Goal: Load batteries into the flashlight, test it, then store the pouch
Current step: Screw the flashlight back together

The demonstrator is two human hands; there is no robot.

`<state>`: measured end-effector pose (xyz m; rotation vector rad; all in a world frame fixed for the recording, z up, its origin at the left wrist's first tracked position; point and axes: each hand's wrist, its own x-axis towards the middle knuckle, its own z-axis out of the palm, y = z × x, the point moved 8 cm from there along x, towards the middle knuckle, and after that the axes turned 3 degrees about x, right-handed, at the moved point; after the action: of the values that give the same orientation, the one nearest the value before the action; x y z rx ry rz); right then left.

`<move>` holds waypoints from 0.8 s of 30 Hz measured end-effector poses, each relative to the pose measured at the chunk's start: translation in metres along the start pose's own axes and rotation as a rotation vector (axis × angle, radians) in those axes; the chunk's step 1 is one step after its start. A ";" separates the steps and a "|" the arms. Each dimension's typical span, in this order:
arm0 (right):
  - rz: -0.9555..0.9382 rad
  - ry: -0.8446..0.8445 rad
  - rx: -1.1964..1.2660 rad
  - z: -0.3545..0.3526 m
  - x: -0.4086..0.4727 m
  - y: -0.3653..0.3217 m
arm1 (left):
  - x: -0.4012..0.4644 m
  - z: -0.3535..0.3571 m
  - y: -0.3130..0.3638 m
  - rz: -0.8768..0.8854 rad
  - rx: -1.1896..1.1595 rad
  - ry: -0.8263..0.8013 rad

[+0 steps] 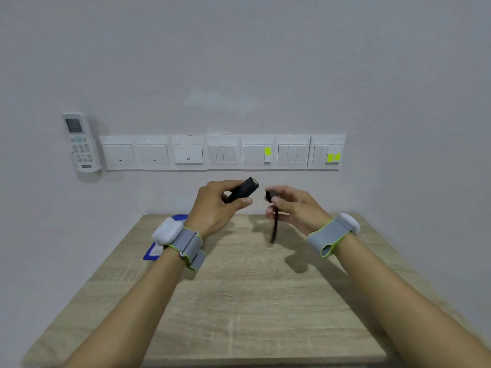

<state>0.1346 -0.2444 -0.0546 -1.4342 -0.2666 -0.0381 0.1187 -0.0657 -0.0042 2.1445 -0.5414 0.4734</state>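
We hold the flashlight body [242,189] in our left hand [218,208], fingers and thumb curled round its black barrel, above the far edge of the wooden table [239,301]. The barrel tilts up to the right, and its upper end shows a pale rim facing our right hand [292,208]. That hand pinches a small black cap [269,195] between thumb and fingertips, just beside the barrel's end but apart from it, and a dark strap [274,229] hangs from it toward the table. The right hand is blurred, so we cannot tell exactly how the fingers lie on the cap.

We judge the flashlight to be in 2 pieces, body and cap, with the cap off. We cannot see inside the barrel, so we cannot tell whether batteries are loaded. No loose batteries show on the table. If the cap is coming off, loading is all ahead; if it is going on, loading is done. Either way, closing the flashlight, testing it and storing the pouch are left.

At the table's far left corner, partly hidden behind our left wrist, lies a blue flat thing [159,251] with a white label; it may be the pouch, though we cannot be sure.
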 end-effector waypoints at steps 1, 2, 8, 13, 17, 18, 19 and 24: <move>-0.029 -0.025 0.111 0.006 -0.002 -0.010 | 0.001 -0.001 0.002 0.013 0.006 0.004; -0.063 -0.038 0.110 0.010 -0.004 -0.020 | 0.001 -0.002 0.003 0.027 0.009 0.008; -0.286 -0.012 -0.253 0.021 -0.006 -0.054 | 0.001 -0.005 0.013 0.080 0.029 0.002; -0.335 -0.026 -0.387 0.027 -0.011 -0.062 | 0.000 -0.009 0.014 0.098 0.027 -0.006; -0.382 -0.030 -0.464 0.032 -0.016 -0.071 | -0.002 -0.011 0.015 0.109 0.027 -0.011; -0.392 -0.035 -0.474 0.033 -0.016 -0.072 | -0.002 -0.011 0.014 0.107 0.025 -0.014; -0.403 -0.039 -0.482 0.034 -0.016 -0.072 | -0.001 -0.011 0.013 0.100 0.023 -0.017; -0.423 -0.029 -0.553 0.031 -0.013 -0.069 | -0.001 -0.011 0.009 0.087 0.038 -0.023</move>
<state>0.1045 -0.2251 0.0137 -1.9023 -0.6147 -0.4674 0.1115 -0.0615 0.0080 2.1718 -0.6450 0.5111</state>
